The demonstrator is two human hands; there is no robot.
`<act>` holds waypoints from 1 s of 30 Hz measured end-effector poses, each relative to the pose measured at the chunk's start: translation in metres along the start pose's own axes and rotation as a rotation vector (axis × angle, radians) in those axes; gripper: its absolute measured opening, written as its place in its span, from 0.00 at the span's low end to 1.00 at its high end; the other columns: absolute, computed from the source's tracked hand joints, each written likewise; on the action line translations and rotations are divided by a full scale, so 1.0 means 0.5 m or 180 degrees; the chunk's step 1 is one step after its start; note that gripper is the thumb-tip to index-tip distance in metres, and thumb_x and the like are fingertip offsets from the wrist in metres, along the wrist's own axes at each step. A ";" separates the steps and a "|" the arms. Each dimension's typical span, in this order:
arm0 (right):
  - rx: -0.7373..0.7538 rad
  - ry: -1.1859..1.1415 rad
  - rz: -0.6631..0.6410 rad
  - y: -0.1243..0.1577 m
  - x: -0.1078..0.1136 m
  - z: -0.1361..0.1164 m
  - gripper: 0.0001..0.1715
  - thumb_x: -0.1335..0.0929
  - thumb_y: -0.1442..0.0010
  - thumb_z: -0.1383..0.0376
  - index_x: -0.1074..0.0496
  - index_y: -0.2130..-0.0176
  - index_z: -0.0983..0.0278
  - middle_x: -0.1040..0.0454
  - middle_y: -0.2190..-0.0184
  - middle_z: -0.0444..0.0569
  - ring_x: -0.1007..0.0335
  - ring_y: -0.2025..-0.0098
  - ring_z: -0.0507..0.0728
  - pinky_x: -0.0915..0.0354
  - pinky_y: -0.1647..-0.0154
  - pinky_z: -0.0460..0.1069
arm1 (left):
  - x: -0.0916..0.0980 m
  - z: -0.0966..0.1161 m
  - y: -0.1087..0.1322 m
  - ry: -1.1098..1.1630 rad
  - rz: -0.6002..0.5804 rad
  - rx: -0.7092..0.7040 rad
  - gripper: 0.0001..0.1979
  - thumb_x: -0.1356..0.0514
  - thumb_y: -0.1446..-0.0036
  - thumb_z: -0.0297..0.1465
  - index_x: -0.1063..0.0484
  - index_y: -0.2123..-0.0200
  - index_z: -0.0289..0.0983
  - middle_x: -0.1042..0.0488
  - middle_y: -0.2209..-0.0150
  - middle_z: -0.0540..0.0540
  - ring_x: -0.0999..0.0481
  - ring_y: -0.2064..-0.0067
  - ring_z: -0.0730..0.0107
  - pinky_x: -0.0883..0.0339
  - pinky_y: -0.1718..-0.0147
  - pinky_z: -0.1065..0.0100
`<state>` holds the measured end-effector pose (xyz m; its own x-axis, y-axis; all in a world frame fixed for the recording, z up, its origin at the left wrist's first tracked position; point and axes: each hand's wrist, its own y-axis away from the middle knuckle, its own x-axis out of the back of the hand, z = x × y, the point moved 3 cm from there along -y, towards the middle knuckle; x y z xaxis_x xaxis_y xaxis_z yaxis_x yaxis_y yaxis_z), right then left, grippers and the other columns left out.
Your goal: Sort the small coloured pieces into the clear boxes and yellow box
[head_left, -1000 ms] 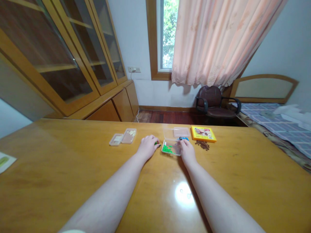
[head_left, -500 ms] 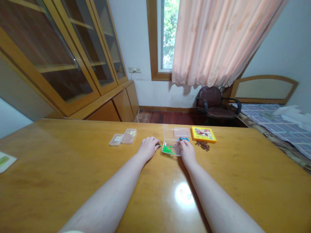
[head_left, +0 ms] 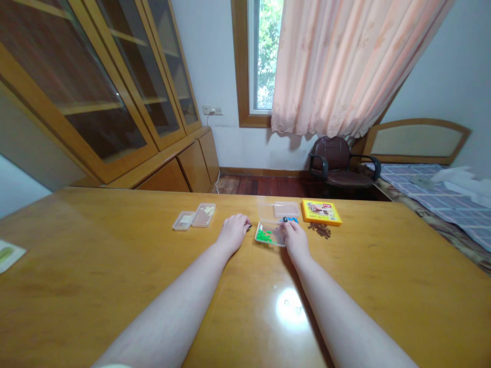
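Note:
A clear plastic box [head_left: 275,242] stands tilted open-lidded on the table, with small green pieces [head_left: 264,235] gathered at its left end. My right hand [head_left: 297,243] pinches the box's right edge. Just left of the box, my left hand [head_left: 232,233] rests low over the table with its fingers curled together; whatever they hold, if anything, is hidden. Blue pieces [head_left: 293,220] lie behind my right fingers, partly covered by them. The box's clear lid [head_left: 264,210] lies folded back behind it.
Farther left is another open clear box [head_left: 199,219] with pale pieces. On the right, brown pieces [head_left: 320,231] lie in front of a yellow box [head_left: 321,211]. A white card [head_left: 10,257] is at the table's left edge. Beyond the table stands a chair [head_left: 333,161].
A bit of green at my left fingertips no longer shows, and that hand has shifted slightly left, away from the box. My right hand stays on the box.

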<state>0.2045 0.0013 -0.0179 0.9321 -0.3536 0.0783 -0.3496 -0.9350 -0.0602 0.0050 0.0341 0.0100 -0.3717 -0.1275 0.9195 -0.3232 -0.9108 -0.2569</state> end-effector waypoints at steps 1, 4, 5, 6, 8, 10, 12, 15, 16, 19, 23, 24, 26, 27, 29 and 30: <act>0.0006 0.0017 0.0009 0.001 0.000 -0.001 0.20 0.37 0.50 0.50 0.30 0.76 0.63 0.31 0.78 0.45 0.42 0.76 0.52 0.46 0.74 0.46 | 0.007 0.003 0.001 0.0085 0.0128 -0.0029 0.04 0.45 0.44 0.29 0.31 0.66 0.38 0.28 0.64 0.47 0.31 0.60 0.66 0.40 0.60 0.65; -0.0012 0.0033 -0.0030 0.004 -0.004 -0.004 0.17 0.37 0.50 0.52 0.31 0.77 0.63 0.33 0.81 0.42 0.42 0.78 0.52 0.46 0.74 0.47 | 0.030 0.021 0.010 0.0377 0.0517 -0.0261 0.05 0.47 0.42 0.30 0.32 0.65 0.38 0.28 0.64 0.47 0.31 0.59 0.68 0.40 0.57 0.66; -0.0017 0.0033 -0.0063 0.005 -0.006 -0.005 0.16 0.37 0.50 0.53 0.31 0.77 0.62 0.34 0.82 0.42 0.42 0.78 0.52 0.46 0.75 0.47 | 0.035 0.029 0.014 0.0435 0.0592 -0.0373 0.06 0.48 0.42 0.30 0.32 0.64 0.38 0.28 0.63 0.47 0.31 0.58 0.68 0.40 0.57 0.66; -0.0025 0.0022 -0.0093 0.006 -0.008 -0.005 0.16 0.36 0.50 0.53 0.31 0.77 0.62 0.35 0.82 0.41 0.42 0.79 0.52 0.46 0.75 0.47 | 0.038 0.037 0.017 0.0464 0.0617 -0.0496 0.07 0.48 0.41 0.32 0.32 0.63 0.38 0.28 0.63 0.47 0.31 0.58 0.68 0.40 0.56 0.65; -0.0055 -0.0029 -0.0144 0.007 -0.011 -0.005 0.15 0.36 0.51 0.53 0.32 0.77 0.62 0.36 0.83 0.41 0.43 0.80 0.52 0.47 0.76 0.47 | 0.037 0.048 0.022 0.0486 0.0560 -0.0717 0.09 0.47 0.41 0.34 0.32 0.60 0.39 0.28 0.61 0.47 0.31 0.57 0.67 0.41 0.55 0.65; -0.0087 -0.0088 -0.0139 0.007 -0.011 -0.005 0.16 0.36 0.51 0.53 0.33 0.77 0.62 0.37 0.83 0.41 0.44 0.80 0.52 0.48 0.77 0.47 | 0.032 0.049 0.022 0.0521 0.0491 -0.0811 0.11 0.46 0.42 0.34 0.34 0.56 0.39 0.28 0.59 0.47 0.31 0.55 0.67 0.41 0.54 0.64; -0.0099 -0.0099 -0.0091 0.005 -0.009 -0.005 0.17 0.36 0.51 0.52 0.33 0.77 0.62 0.37 0.83 0.41 0.44 0.80 0.52 0.48 0.77 0.47 | 0.030 0.035 0.017 0.0544 0.0541 -0.0649 0.11 0.46 0.42 0.33 0.34 0.55 0.39 0.28 0.58 0.47 0.31 0.55 0.67 0.40 0.54 0.65; -0.0074 -0.0044 -0.0046 0.002 -0.005 -0.003 0.19 0.37 0.51 0.50 0.31 0.77 0.63 0.34 0.82 0.43 0.43 0.79 0.52 0.48 0.76 0.47 | 0.029 -0.002 0.006 0.0353 0.0707 -0.0040 0.09 0.48 0.41 0.30 0.33 0.58 0.38 0.28 0.59 0.46 0.31 0.55 0.66 0.40 0.55 0.65; -0.0074 -0.0035 -0.0041 0.001 -0.004 -0.001 0.20 0.37 0.51 0.49 0.31 0.77 0.63 0.33 0.81 0.44 0.42 0.78 0.53 0.48 0.76 0.47 | 0.027 -0.014 0.004 0.0227 0.0692 0.0180 0.08 0.48 0.42 0.30 0.33 0.59 0.38 0.29 0.59 0.46 0.31 0.56 0.65 0.39 0.56 0.65; -0.0079 -0.0015 -0.0037 -0.001 -0.002 0.002 0.20 0.37 0.50 0.50 0.30 0.76 0.64 0.31 0.79 0.46 0.40 0.76 0.53 0.46 0.74 0.47 | 0.018 -0.036 0.000 -0.0174 0.0386 0.0605 0.08 0.48 0.42 0.30 0.33 0.60 0.38 0.29 0.60 0.45 0.31 0.57 0.63 0.40 0.58 0.64; -0.0042 0.0041 -0.0058 -0.001 -0.001 0.000 0.19 0.38 0.49 0.52 0.30 0.76 0.64 0.31 0.77 0.45 0.39 0.73 0.53 0.45 0.71 0.47 | 0.012 -0.035 0.001 -0.0518 0.0025 0.0492 0.09 0.51 0.40 0.30 0.32 0.62 0.39 0.30 0.62 0.46 0.31 0.58 0.65 0.41 0.60 0.65; -0.0039 0.0051 -0.0066 -0.001 -0.001 0.000 0.19 0.38 0.49 0.52 0.30 0.76 0.64 0.31 0.77 0.45 0.39 0.73 0.53 0.45 0.71 0.47 | 0.013 -0.033 0.002 -0.0583 -0.0006 0.0439 0.09 0.51 0.40 0.30 0.32 0.62 0.40 0.30 0.62 0.46 0.32 0.58 0.65 0.42 0.60 0.65; -0.0035 0.0074 -0.0058 0.000 0.000 -0.001 0.19 0.38 0.49 0.52 0.29 0.76 0.64 0.31 0.77 0.44 0.39 0.74 0.53 0.46 0.72 0.46 | 0.013 -0.031 0.004 -0.0689 -0.0051 0.0380 0.09 0.51 0.40 0.30 0.32 0.60 0.42 0.31 0.61 0.46 0.33 0.57 0.64 0.43 0.61 0.64; -0.0031 0.0097 -0.0051 0.000 0.000 -0.001 0.19 0.38 0.48 0.52 0.29 0.76 0.64 0.31 0.77 0.44 0.40 0.74 0.53 0.46 0.72 0.46 | 0.011 -0.031 0.005 -0.0730 -0.0084 0.0357 0.09 0.50 0.40 0.31 0.32 0.60 0.42 0.32 0.60 0.46 0.33 0.57 0.63 0.43 0.61 0.64; -0.0017 0.0140 -0.0035 0.000 0.001 -0.002 0.19 0.38 0.48 0.52 0.29 0.76 0.64 0.30 0.78 0.45 0.40 0.74 0.53 0.47 0.72 0.47 | 0.007 -0.032 0.006 -0.0784 -0.0162 0.0315 0.08 0.48 0.41 0.32 0.32 0.60 0.42 0.32 0.60 0.46 0.34 0.57 0.63 0.43 0.62 0.64; -0.0010 0.0143 -0.0029 0.000 0.001 -0.003 0.19 0.38 0.48 0.52 0.29 0.76 0.64 0.30 0.77 0.45 0.40 0.74 0.53 0.47 0.72 0.47 | 0.005 -0.032 0.006 -0.0798 -0.0198 0.0297 0.07 0.47 0.42 0.32 0.32 0.60 0.42 0.32 0.61 0.46 0.34 0.57 0.62 0.43 0.62 0.64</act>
<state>0.2048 0.0008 -0.0164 0.9301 -0.3459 0.1234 -0.3415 -0.9382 -0.0560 -0.0110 0.0373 0.0064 -0.1230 -0.1529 0.9806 -0.2527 -0.9507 -0.1799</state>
